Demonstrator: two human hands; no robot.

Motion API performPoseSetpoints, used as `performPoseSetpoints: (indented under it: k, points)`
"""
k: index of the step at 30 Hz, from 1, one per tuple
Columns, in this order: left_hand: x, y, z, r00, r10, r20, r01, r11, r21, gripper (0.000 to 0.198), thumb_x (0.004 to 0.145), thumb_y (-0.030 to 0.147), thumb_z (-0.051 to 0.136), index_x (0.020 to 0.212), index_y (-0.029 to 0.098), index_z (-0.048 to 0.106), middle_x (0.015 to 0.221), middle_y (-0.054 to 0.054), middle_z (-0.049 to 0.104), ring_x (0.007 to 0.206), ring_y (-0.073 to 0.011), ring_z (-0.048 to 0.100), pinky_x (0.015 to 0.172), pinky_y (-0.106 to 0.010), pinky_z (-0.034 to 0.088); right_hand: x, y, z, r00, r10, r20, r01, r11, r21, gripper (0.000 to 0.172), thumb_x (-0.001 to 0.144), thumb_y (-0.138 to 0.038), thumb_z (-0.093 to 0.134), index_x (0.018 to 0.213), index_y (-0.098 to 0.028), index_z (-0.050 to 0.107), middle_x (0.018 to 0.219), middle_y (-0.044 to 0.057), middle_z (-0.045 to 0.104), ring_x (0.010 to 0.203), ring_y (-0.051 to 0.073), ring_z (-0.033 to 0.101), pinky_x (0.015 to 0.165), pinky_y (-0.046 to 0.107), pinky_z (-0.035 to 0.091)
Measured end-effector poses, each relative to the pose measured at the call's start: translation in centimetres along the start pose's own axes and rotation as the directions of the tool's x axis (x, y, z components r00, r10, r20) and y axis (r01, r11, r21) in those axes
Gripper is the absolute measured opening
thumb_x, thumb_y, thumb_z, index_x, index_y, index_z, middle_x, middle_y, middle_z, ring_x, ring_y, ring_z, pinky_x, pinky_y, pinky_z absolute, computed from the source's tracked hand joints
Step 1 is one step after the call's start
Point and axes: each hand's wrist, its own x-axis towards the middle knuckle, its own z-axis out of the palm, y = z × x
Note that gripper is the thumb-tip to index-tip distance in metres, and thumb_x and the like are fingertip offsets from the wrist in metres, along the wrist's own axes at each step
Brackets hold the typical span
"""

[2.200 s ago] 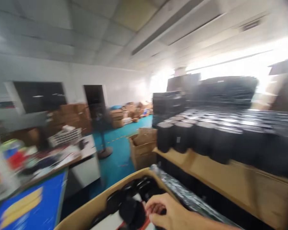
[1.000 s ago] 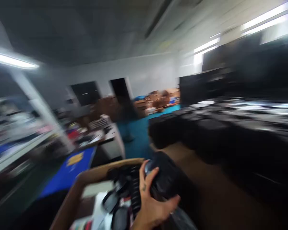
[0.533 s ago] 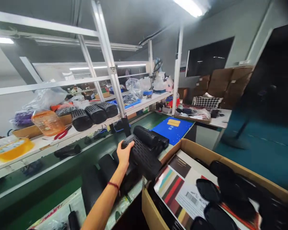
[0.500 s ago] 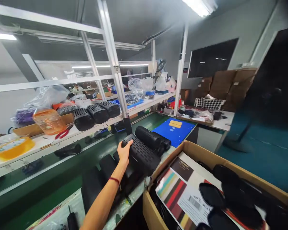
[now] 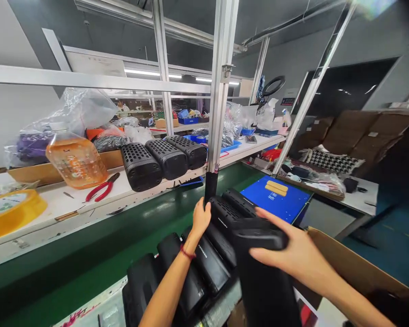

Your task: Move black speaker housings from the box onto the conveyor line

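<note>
Your left hand (image 5: pixel 201 220) rests with curled fingers on the far end of a black speaker (image 5: pixel 225 213) that lies on top of a row of similar black speakers (image 5: pixel 177 268) on the green surface (image 5: pixel 88 250). Your right hand (image 5: pixel 293 254) is spread, fingers laid over the top edge of a second black speaker (image 5: pixel 262 268), which it grips and holds upright close to you, touching the one under your left hand. This near speaker hides much of the row behind it and part of the cardboard box (image 5: pixel 354 268) at your right.

Just beyond your left hand a metal post (image 5: pixel 221 91) rises from the surface, its black foot almost touching your fingertips. Behind it runs a white shelf (image 5: pixel 122 193) carrying three more perforated black speakers (image 5: pixel 163 159) lying side by side, red-handled pliers (image 5: pixel 102 188), a plastic bottle of orange liquid (image 5: pixel 75 159), a roll of yellow tape (image 5: pixel 10 211) and several plastic bags (image 5: pixel 78 111). To the right of the stacked speakers lies a blue mat (image 5: pixel 276 195) with a yellow label. Further right a cluttered side table (image 5: pixel 357 200) stands before stacked brown cartons (image 5: pixel 368 136).
</note>
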Motion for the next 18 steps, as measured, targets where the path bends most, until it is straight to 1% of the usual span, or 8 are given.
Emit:
performPoseSetpoints:
  k: [3, 5, 7, 8, 10, 12, 15, 18]
  points:
    - [-5.6, -3.0, -3.4, 0.998, 0.025, -0.054, -0.026, 1.000, -0.004, 0.033, 0.102, 0.036, 0.052, 0.120, 0.014, 0.068, 0.128, -0.015, 0.070, 0.126, -0.0296, 0.063, 0.113, -0.058, 0.045, 7.3, -2.3, 5.2, 0.987, 0.061, 0.150, -0.049, 0.995, -0.082, 0.092, 0.082, -0.049, 0.080, 0.156, -0.017, 0.035, 0.146, 0.016, 0.045, 0.131, 0.024, 0.052, 0.114, 0.046, 0.051]
    - [-10.3, -4.8, -4.5, 0.995, 0.029, -0.092, -0.029, 1.000, -0.002, 0.046, 0.104, 0.038, 0.035, 0.126, 0.015, 0.067, 0.131, -0.019, 0.069, 0.126, -0.0335, 0.064, 0.110, -0.062, 0.048, 12.1, -3.2, 9.5, 0.969, 0.129, 0.209, -0.095, 0.981, -0.168, 0.088, 0.086, -0.047, 0.076, 0.156, -0.017, 0.034, 0.151, 0.017, 0.038, 0.135, 0.027, 0.048, 0.114, 0.049, 0.050]
    - [-14.3, -5.7, -4.0, 0.992, 0.095, -0.084, -0.093, 0.995, 0.027, 0.052, 0.094, 0.043, 0.054, 0.142, 0.023, 0.058, 0.152, -0.015, 0.054, 0.142, -0.0357, 0.049, 0.118, -0.061, 0.042, 15.3, -3.5, 13.6, 0.951, 0.183, 0.249, -0.123, 0.963, -0.240, 0.079, 0.092, -0.047, 0.069, 0.155, -0.016, 0.034, 0.149, 0.018, 0.039, 0.133, 0.027, 0.050, 0.110, 0.048, 0.053]
    - [-15.7, -5.8, -3.2, 0.985, 0.167, -0.043, -0.164, 0.984, 0.077, 0.070, 0.084, 0.045, 0.071, 0.149, 0.028, 0.051, 0.162, -0.014, 0.041, 0.149, -0.0392, 0.039, 0.120, -0.064, 0.037, 16.2, -3.5, 15.4, 0.945, 0.190, 0.265, -0.118, 0.957, -0.266, 0.076, 0.094, -0.047, 0.067, 0.155, -0.016, 0.035, 0.147, 0.017, 0.041, 0.131, 0.026, 0.051, 0.109, 0.047, 0.053]
    - [-17.0, -5.7, -1.1, 0.949, 0.301, 0.088, -0.314, 0.923, 0.224, 0.113, 0.061, 0.047, 0.092, 0.158, 0.027, 0.038, 0.168, -0.022, 0.022, 0.152, -0.0501, 0.024, 0.117, -0.075, 0.031, 16.6, -3.1, 18.3, 0.945, 0.149, 0.290, -0.059, 0.953, -0.296, 0.069, 0.095, -0.044, 0.066, 0.151, -0.015, 0.039, 0.146, 0.016, 0.043, 0.133, 0.025, 0.049, 0.113, 0.047, 0.050]
    - [-17.0, -5.8, 0.8, 0.926, 0.328, 0.185, -0.374, 0.864, 0.338, 0.131, 0.052, 0.053, 0.097, 0.160, 0.020, 0.031, 0.164, -0.034, 0.020, 0.149, -0.0568, 0.022, 0.110, -0.082, 0.033, 15.9, -2.3, 19.9, 0.952, 0.064, 0.299, 0.033, 0.952, -0.306, 0.062, 0.096, -0.040, 0.064, 0.149, -0.014, 0.043, 0.147, 0.015, 0.042, 0.140, 0.026, 0.043, 0.119, 0.049, 0.044]
    - [-16.7, -6.4, 2.2, 0.918, 0.358, 0.173, -0.397, 0.841, 0.368, 0.115, 0.070, 0.059, 0.086, 0.161, 0.019, 0.029, 0.160, -0.035, 0.029, 0.149, -0.0510, 0.027, 0.112, -0.072, 0.040, 14.1, 0.0, 20.6, 0.959, -0.044, 0.279, 0.126, 0.952, -0.281, 0.061, 0.099, -0.041, 0.058, 0.151, -0.014, 0.041, 0.152, 0.016, 0.037, 0.147, 0.027, 0.035, 0.125, 0.052, 0.036]
    - [-18.0, -6.8, 2.4, 0.873, 0.480, 0.089, -0.479, 0.809, 0.341, 0.096, 0.083, 0.055, 0.075, 0.160, 0.020, 0.031, 0.163, -0.032, 0.025, 0.152, -0.0454, 0.021, 0.116, -0.059, 0.043, 10.9, 3.3, 19.7, 0.965, -0.108, 0.237, 0.159, 0.965, -0.208, 0.081, 0.095, -0.066, 0.046, 0.152, -0.009, 0.040, 0.155, 0.019, 0.034, 0.149, 0.033, 0.032, 0.126, 0.058, 0.031]
